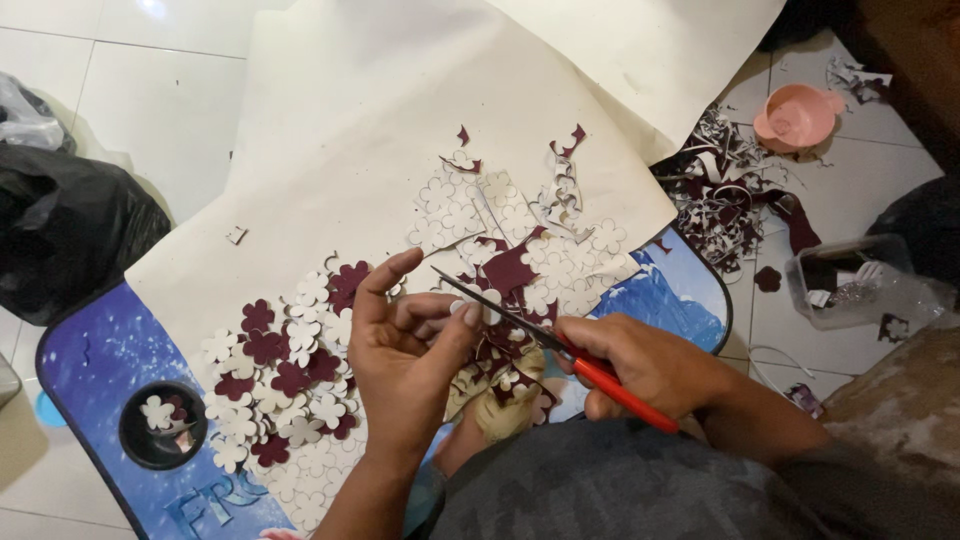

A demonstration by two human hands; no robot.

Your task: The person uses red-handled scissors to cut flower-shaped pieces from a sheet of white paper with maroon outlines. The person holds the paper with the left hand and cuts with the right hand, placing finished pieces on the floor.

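Left hand [405, 345] pinching a small cream paper piece [488, 305] between thumb and fingertips, index finger raised. Right hand [640, 365] clenched around the red handles of scissors [545, 340], blades parted and angled up-left, tips just beside the pinched piece. Below and between both hands, a heap of cream and maroon offcuts [505, 385].

Left of the hands, a spread of cut-out paper flowers [280, 385], cream and maroon, overlapping, on a large cream sheet [340, 140] draped over a blue lap worktop [90, 370] with rounded corners and a printed starry scene. In the worktop's round cup recess [162, 425], one cream flower. Uncut stamped flower sheets [500, 215] above the scissors.

Right, on the white tiled floor [150, 70]: tangled paper scrap [725, 190], a pink bowl [797, 117], a clear plastic box [860, 285]. Far left, a black plastic bag [65, 225] near the worktop's edge. Open floor only at top left.
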